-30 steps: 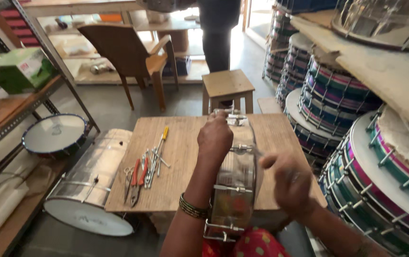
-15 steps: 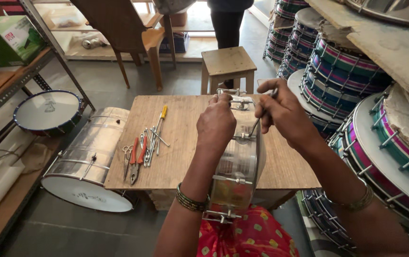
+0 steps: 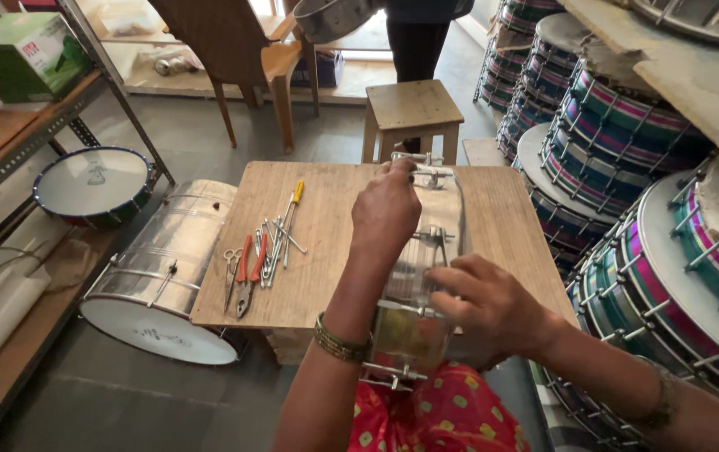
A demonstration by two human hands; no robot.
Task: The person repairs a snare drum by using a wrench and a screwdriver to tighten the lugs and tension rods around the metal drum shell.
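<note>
My right hand (image 3: pixel 489 305) clamps the near side of the shiny metal drum shell (image 3: pixel 422 276), lying across my lap and the desk (image 3: pixel 326 243). At twelve o'clock, my left hand (image 3: pixel 386 209) grips its far rim, steadying it. Pliers (image 3: pixel 249 272) wait at ten o'clock.

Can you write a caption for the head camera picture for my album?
Left hand and right hand grip a shiny metal drum shell on a wooden table beside hand tools.
</note>
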